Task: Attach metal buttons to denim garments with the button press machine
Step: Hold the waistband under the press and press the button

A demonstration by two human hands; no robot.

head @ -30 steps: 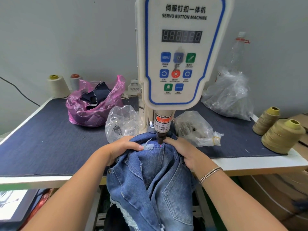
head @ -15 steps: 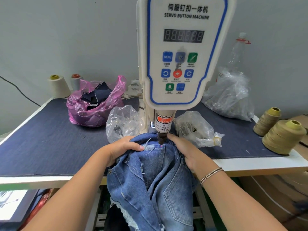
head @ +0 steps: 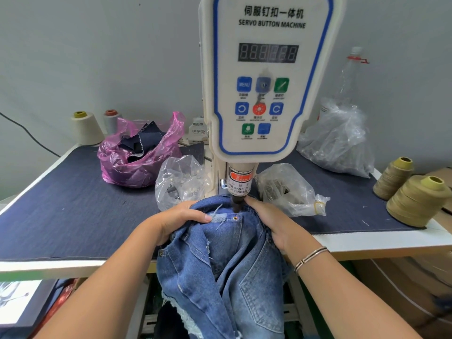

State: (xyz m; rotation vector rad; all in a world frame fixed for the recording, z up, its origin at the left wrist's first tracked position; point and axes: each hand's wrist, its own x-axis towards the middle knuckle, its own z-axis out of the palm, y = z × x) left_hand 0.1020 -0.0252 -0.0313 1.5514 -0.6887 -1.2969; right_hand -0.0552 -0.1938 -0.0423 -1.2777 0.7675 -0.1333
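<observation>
Faded blue denim garment (head: 227,260), white blue-trimmed machine panel (head: 266,77), pink bag (head: 139,155), khaki thread cones (head: 415,201)

The white control panel (head: 266,77) of the button press machine carries the Chinese heading 伺服钉扣一体机 with "SERVO BUTTON MACHINE" printed under it, and below that a dark display (head: 268,53) whose unlit segments read as rows of 8. The top-left blue key (head: 244,84) on the panel says "MENU"; the small captions under the other keys are too fine to read. Lower down, the label (head: 239,183) around the press head has a red band reading "WARNING" and the partly visible words "TAKE CARE OF YOUR FINGER", while the print on the small white container (head: 197,132) far left of the machine is illegible.
</observation>
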